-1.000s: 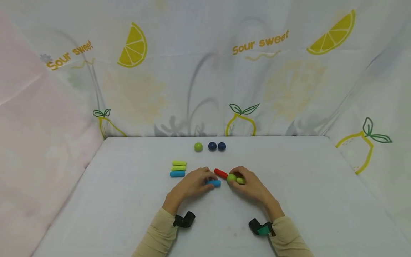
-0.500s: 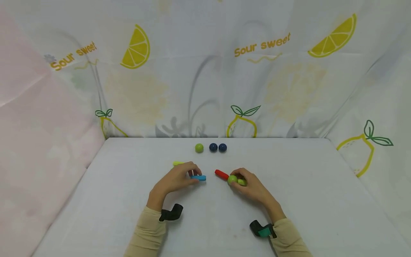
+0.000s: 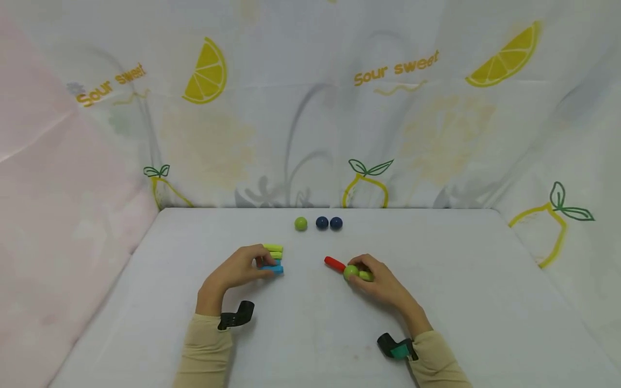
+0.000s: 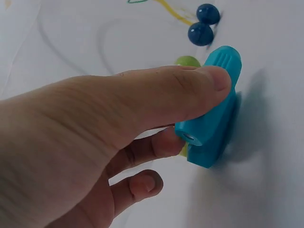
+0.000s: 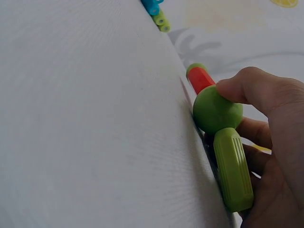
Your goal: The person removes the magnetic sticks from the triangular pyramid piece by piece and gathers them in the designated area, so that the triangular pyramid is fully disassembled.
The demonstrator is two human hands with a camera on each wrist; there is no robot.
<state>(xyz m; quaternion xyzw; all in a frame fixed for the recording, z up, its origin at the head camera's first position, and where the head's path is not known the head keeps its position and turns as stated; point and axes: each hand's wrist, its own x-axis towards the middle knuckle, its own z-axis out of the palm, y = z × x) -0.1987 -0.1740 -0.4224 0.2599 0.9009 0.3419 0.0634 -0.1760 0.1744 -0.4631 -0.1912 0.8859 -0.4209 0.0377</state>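
Observation:
In the head view my left hand point(image 3: 237, 268) pinches a blue ridged stick point(image 3: 273, 270), like a magnetic building rod, between thumb and fingers. A second blue stick point(image 4: 202, 156) lies right along it in the left wrist view. Two yellow-green sticks point(image 3: 274, 251) lie just behind them. My right hand point(image 3: 380, 279) grips a green ball point(image 5: 216, 113), its thumb on top. From the ball a red stick point(image 5: 199, 80) points away to the far left. A yellow-green stick point(image 5: 233, 171) extends from its other side, under the palm in the head view.
At the back of the white table point(image 3: 436, 302) sit a loose green ball point(image 3: 301, 223) and two dark blue balls point(image 3: 322, 223). A lemon-print cloth point(image 3: 301, 118) hangs upright behind the table. Both wrists carry black camera mounts point(image 3: 237, 316).
My left hand has carried the blue stick leftward from near the red stick to the row of sticks. The right hand keeps its hold on the green ball and has hardly moved.

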